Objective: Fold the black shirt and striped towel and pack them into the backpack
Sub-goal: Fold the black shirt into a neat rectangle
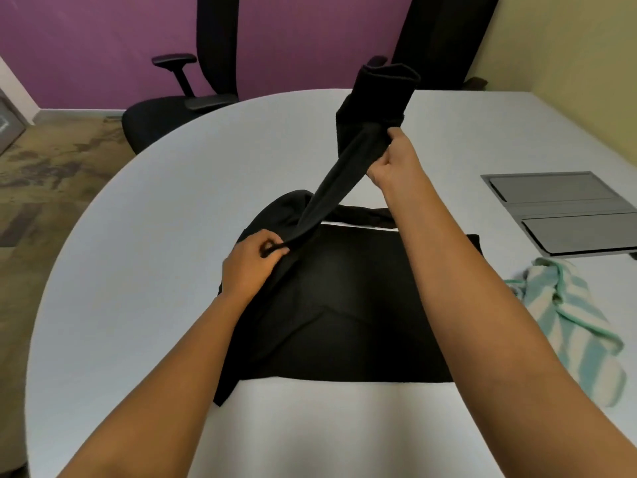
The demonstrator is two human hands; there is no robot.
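1. Sleeve-folding on the black long-sleeved cloth shirt is, by my judgement, the step in hand. Its body lies spread flat on the pale grey round-ended table, directly before the person.
2. The left hand pinches the cloth where the sleeve leaves the body, fingers curled and pressing it down. The right hand grips the sleeve farther along, lifted clear of the table.
3. Between the two hands the sleeve is drawn taut. Its long axis runs diagonally from near-left up to far-right, and the cuff end stands loose above the right fist.
4. The body is broader from side to side than from near to far; where the collar points, I cannot tell.
5. The next move likely calls for laying the sleeve across the body while the left pinch holds.
6. The mint-and-white striped terry towel lies crumpled to the right, unfolded. The backpack is not in view.
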